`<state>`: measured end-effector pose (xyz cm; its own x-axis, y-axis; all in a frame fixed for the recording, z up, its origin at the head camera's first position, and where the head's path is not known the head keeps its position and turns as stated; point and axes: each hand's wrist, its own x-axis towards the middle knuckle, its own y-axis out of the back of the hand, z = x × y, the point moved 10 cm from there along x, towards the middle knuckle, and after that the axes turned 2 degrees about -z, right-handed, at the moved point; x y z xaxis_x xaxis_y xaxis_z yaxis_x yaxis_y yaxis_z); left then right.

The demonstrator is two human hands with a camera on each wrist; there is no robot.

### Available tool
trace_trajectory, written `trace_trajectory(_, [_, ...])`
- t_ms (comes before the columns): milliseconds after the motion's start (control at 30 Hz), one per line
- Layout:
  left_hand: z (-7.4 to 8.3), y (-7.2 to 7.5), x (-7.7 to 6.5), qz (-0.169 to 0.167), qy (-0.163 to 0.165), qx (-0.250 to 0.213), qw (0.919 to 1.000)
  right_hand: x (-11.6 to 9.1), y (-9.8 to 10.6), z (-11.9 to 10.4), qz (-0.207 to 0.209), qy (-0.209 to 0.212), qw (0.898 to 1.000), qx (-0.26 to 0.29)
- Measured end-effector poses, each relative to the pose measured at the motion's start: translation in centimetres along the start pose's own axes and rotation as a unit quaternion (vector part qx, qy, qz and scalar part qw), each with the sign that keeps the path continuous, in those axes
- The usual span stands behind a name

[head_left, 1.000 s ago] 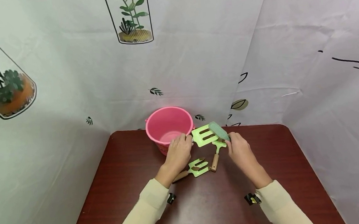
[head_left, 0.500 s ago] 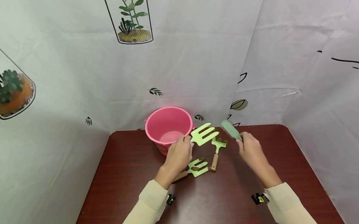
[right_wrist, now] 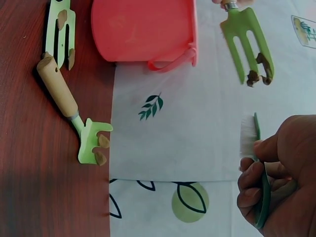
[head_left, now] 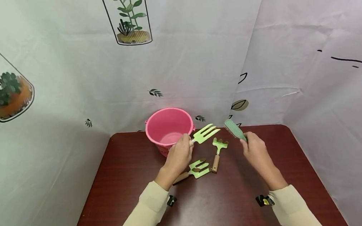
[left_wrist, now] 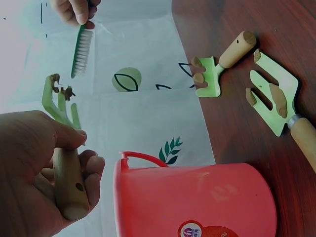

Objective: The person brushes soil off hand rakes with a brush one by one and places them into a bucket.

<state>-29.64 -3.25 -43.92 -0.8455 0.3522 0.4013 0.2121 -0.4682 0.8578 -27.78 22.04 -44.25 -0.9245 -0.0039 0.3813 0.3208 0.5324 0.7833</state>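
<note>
My left hand (head_left: 178, 153) grips the wooden handle of a light green garden fork (head_left: 204, 134), holding it up beside the pink bucket. Brown clumps cling to the tine ends, plain in the right wrist view on the fork (right_wrist: 247, 37). My right hand (head_left: 256, 149) holds a green scrubbing brush (head_left: 234, 128) by its handle, a short way right of the tines. White bristles on the brush (left_wrist: 81, 52) face toward the fork. Below the raised tools, a small hand rake (head_left: 216, 157) with a wooden handle and brown clumps lies on the table.
The pink bucket (head_left: 164, 151) stands at the table's back edge, with nothing showing inside it. A second green fork (head_left: 199, 169), spotted with brown, lies on the reddish-brown table (head_left: 209, 211) near my left wrist. White printed cloth (head_left: 197, 72) hangs close behind.
My right hand has drawn the brush off the fork, moving right. The fork has turned, so its tines now show at a narrower slant; my left hand stays nearly in place.
</note>
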Motion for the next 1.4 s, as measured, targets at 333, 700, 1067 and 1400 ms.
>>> trace_trajectory(333, [0.1, 0.2, 0.2, 0.010, -0.018, 0.063, 0.9978, -0.1, 1.2, -1.3, 0.029, 0.031, 0.999, -0.004])
trace_trajectory(700, [-0.5, 0.6, 0.1, 0.002, 0.013, 0.072, 0.9973, -0.3, 2.0, -2.4, 0.042, 0.056, 0.998, -0.001])
trace_trajectory(1067, [-0.8, 0.4, 0.0, 0.004, 0.004, 0.097, 0.9953, -0.6, 2.1, -4.4, 0.053, 0.094, 0.994, 0.003])
trace_trajectory(1400, [-0.7, -0.2, -0.1, -0.026, 0.008, 0.122, 0.9922, -0.8, 1.4, -5.6, 0.031, 0.101, 0.994, -0.003])
